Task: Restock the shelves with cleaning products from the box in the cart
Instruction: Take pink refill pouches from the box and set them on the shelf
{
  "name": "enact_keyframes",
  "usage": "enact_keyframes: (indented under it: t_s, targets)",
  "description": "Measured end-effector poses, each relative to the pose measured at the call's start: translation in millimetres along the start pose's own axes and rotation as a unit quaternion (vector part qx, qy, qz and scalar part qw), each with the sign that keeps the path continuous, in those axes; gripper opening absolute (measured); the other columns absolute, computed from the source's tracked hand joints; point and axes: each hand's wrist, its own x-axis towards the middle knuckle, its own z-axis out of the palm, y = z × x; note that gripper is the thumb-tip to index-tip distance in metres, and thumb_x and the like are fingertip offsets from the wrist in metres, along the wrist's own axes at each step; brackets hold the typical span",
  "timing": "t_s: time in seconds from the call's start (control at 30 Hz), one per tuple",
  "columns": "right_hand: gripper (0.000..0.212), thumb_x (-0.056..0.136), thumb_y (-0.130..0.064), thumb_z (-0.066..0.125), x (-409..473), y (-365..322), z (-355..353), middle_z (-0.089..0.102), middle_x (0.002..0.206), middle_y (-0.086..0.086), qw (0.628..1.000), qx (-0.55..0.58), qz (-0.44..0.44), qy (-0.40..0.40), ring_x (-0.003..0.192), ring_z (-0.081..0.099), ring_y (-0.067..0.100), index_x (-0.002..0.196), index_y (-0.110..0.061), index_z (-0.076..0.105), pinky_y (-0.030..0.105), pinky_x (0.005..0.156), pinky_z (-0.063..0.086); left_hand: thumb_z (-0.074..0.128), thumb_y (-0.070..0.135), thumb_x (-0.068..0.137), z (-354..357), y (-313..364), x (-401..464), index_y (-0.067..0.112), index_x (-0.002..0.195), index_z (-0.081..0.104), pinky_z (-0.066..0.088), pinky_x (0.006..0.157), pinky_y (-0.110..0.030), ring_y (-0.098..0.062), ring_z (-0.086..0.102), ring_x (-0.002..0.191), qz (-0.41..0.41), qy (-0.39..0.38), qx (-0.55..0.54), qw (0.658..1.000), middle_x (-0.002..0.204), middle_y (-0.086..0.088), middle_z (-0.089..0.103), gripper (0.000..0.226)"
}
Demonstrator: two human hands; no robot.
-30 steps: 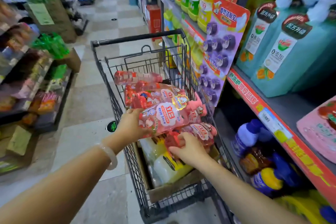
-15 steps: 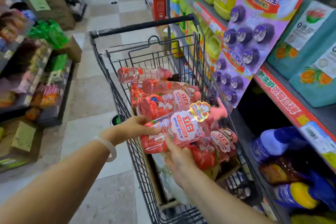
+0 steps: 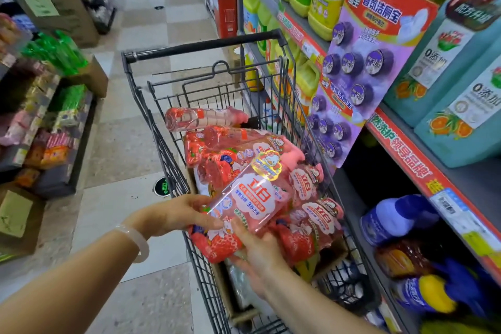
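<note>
Both hands — left hand (image 3: pixel 179 214), right hand (image 3: pixel 260 249) — wrapped around one pink soap bottle (image 3: pixel 252 195); many more wait in the cart (image 3: pixel 206 45).

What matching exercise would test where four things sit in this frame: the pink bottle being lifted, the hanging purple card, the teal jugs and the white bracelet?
Column one:
1. pink strawberry-label plastic bottle
2. purple hanging card of round toilet blocks
3. teal plastic detergent jugs
4. white bangle bracelet

Column two:
A. standing on the upper right shelf
B. around the left wrist
C. held in both hands over the cart
D. hanging off the shelf edge beside the cart

Pairs: 1-C, 2-D, 3-A, 4-B
</note>
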Motion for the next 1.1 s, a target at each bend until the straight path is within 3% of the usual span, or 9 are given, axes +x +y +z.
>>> enact_keyframes:
  t_s: [0.13,0.23,0.43,0.53,0.6,0.7,0.87,0.97,1.1]
  targets:
    - [0.036,0.078,-0.011,0.075,-12,-16,-5,0.071,0.103,0.015,0.999,-0.034,-0.039,-0.007,0.072,0.070,0.019,0.109,-0.005,0.060,0.025,0.054,0.056,0.093,0.050,0.012,8,15,-14,0.012,0.106,0.063,0.056,0.071,-0.021,-0.012,0.071,0.083,0.044,0.016,-0.011,0.999,0.098,-0.001,0.073,0.106]
    - [0.031,0.076,-0.014,0.077,-30,-39,-15,0.072,0.095,0.004,0.990,-0.097,-0.096,-0.021,0.069,0.069,0.010,0.102,-0.011,0.061,0.021,0.052,0.052,0.093,0.050,0.016,16,34,-26,0.008,0.114,0.059,0.056,0.075,-0.022,-0.015,0.071,0.088,0.082,0.021,-0.027,0.996,0.105,-0.006,0.071,0.111]
    - [0.017,0.078,-0.016,0.074,-92,-103,-37,0.071,0.080,-0.006,0.959,-0.186,-0.210,-0.034,0.058,0.065,-0.005,0.094,-0.016,0.068,0.013,0.047,0.047,0.095,0.045,0.024,52,94,-60,0.020,0.108,0.065,0.042,0.102,-0.053,-0.033,0.064,0.107,0.182,0.015,-0.039,0.982,0.112,-0.010,0.070,0.093]
    - [0.025,0.075,-0.021,0.077,-132,-134,-52,0.072,0.084,-0.003,0.943,-0.206,-0.260,0.000,0.060,0.066,-0.003,0.097,-0.014,0.068,0.016,0.052,0.051,0.093,0.042,0.036,80,131,-79,0.021,0.106,0.066,0.049,0.093,-0.045,-0.024,0.069,0.095,0.249,0.009,-0.018,0.968,0.108,-0.008,0.071,0.078]
    - [0.036,0.071,-0.027,0.080,-159,-151,-62,0.073,0.093,-0.001,0.932,-0.218,-0.289,0.020,0.071,0.069,0.002,0.101,-0.014,0.067,0.022,0.060,0.056,0.090,0.031,0.051,102,155,-93,0.020,0.105,0.065,0.055,0.071,-0.026,-0.010,0.068,0.075,0.297,0.004,-0.003,0.955,0.103,-0.005,0.071,0.061]
    - [0.032,0.071,-0.025,0.080,-207,-173,-79,0.072,0.089,-0.003,0.912,-0.223,-0.341,0.053,0.068,0.068,0.003,0.098,-0.014,0.066,0.022,0.057,0.054,0.093,0.043,0.028,134,190,-115,0.018,0.093,0.070,0.052,0.055,-0.017,-0.007,0.068,0.065,0.371,0.002,-0.006,0.928,0.089,0.000,0.074,0.073]
    - [0.015,0.075,-0.014,0.078,-299,-204,-108,0.067,0.067,-0.012,0.869,-0.216,-0.433,0.103,0.054,0.062,-0.004,0.077,-0.019,0.064,0.013,0.047,0.048,0.086,0.062,0.004,188,253,-153,0.018,0.099,0.070,0.047,0.076,-0.033,-0.009,0.069,0.074,0.474,-0.030,0.018,0.880,0.093,0.002,0.075,0.105]
    - [0.025,0.074,-0.024,0.080,-353,-220,-119,0.070,0.084,-0.006,0.837,-0.236,-0.470,0.153,0.066,0.064,0.001,0.094,-0.013,0.069,0.015,0.052,0.047,0.086,0.060,0.001,222,289,-185,0.024,0.086,0.076,0.052,0.069,-0.028,-0.006,0.070,0.071,0.522,-0.065,0.031,0.850,0.089,0.004,0.076,0.093]
    - [0.031,0.076,-0.022,0.077,-427,-234,-128,0.070,0.081,-0.005,0.811,-0.234,-0.498,0.196,0.064,0.064,0.004,0.103,-0.012,0.068,0.016,0.049,0.049,0.088,0.059,0.010,264,331,-227,0.029,0.087,0.077,0.047,0.088,-0.042,-0.015,0.070,0.081,0.578,-0.123,0.055,0.805,0.098,-0.004,0.075,0.083]
